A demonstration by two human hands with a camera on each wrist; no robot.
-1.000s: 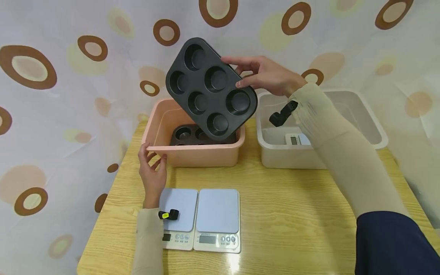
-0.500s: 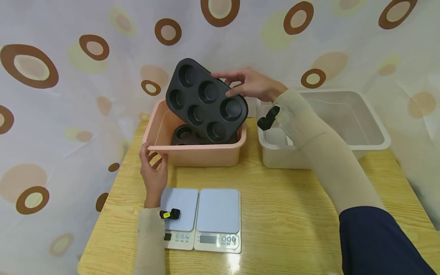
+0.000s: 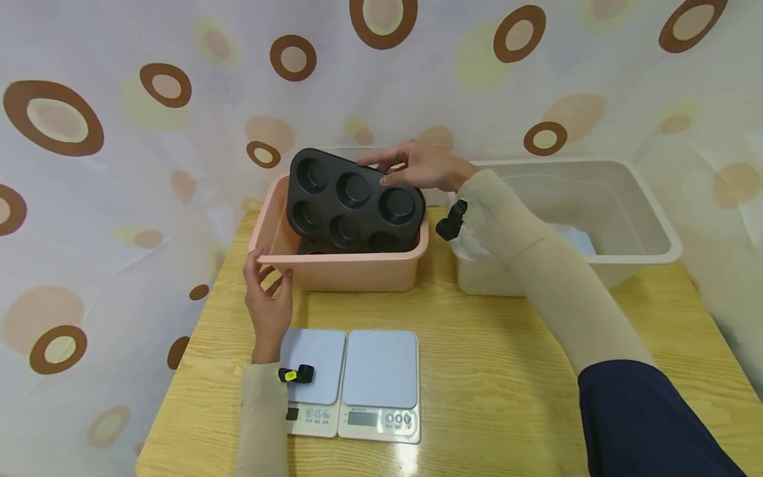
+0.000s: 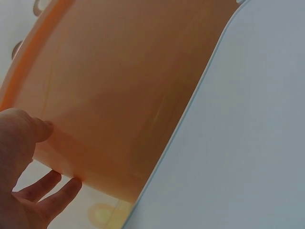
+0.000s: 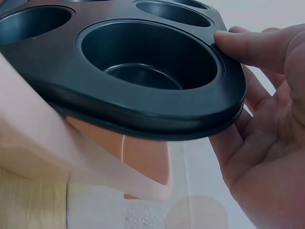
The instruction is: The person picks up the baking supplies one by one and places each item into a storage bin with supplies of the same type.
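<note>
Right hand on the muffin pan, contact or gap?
Touching. The right wrist view shows it: the thumb of the right hand presses on the face of the muffin pan, near its edge.

A black six-cup muffin tray [image 3: 356,209], tilted, extends partly into the pink bin [image 3: 357,274] near the worktop [image 3: 507,377]'s far-left corner.

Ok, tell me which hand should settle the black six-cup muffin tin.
Probably the right hand: it pinches the muffin tin by its edge, while the left hand holds the peach rectangular plastic bin by its near left corner, away from the tin.
</note>
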